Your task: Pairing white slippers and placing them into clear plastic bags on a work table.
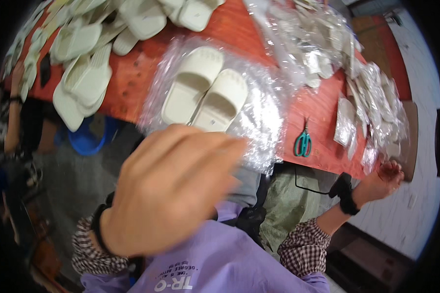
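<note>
My left hand [166, 190] is raised close to the camera, its back showing and its fingers smeared by motion; whether it holds anything cannot be made out. Just beyond it, a pair of cream slide slippers [194, 90] lies side by side on a stack of clear plastic bags [266, 117]. At the right, past the table's front edge, my right hand [380, 181] is turned palm up with loosely bent fingers and nothing visible in them. It is nearest to the bagged slippers [376, 107] at the table's right end.
Loose cream slippers [85, 78] pile up at the far left of the red table [318, 105]. Teal-handled scissors [303, 141] lie near its front edge. More bagged slippers [313, 41] cover the back right. Another person's arm [13, 117] reaches in at left, near a blue bucket [89, 139].
</note>
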A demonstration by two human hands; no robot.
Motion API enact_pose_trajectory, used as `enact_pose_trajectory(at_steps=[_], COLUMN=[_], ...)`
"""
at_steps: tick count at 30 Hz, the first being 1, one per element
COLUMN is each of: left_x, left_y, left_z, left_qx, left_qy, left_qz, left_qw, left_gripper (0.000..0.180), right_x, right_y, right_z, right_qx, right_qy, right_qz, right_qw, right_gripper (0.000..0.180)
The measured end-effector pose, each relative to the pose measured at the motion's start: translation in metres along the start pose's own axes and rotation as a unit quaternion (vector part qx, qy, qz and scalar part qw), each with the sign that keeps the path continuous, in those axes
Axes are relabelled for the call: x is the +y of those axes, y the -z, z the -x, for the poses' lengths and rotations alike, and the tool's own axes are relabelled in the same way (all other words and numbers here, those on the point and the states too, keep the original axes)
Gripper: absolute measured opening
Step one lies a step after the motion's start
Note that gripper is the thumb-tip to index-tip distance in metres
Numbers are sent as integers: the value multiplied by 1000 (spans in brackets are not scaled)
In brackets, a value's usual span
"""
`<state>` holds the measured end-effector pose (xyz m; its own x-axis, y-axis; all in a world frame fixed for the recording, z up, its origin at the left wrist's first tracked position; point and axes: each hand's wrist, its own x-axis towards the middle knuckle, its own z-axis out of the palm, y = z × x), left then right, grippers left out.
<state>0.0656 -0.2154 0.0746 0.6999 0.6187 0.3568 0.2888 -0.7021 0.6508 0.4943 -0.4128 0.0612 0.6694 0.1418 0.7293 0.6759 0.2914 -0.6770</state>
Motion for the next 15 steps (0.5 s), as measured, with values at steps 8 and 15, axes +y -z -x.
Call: enact_pose_trajectory(at_steps=[8,15], left_x=[-9,-18], left_y=[-81,-73], left_z=[7,33], left_qx=[-130,-104], left_qy=[69,92], left_qz=[404,325], left_qw=[903,935], left_gripper=[55,13], right_x=[-124,-124], right_y=[-143,-99], right_z=[147,140], right_qx=[-423,-167], right_qy=[-114,-127], right_qz=[-218,-182], right_qw=[872,961], right_gripper=[13,34])
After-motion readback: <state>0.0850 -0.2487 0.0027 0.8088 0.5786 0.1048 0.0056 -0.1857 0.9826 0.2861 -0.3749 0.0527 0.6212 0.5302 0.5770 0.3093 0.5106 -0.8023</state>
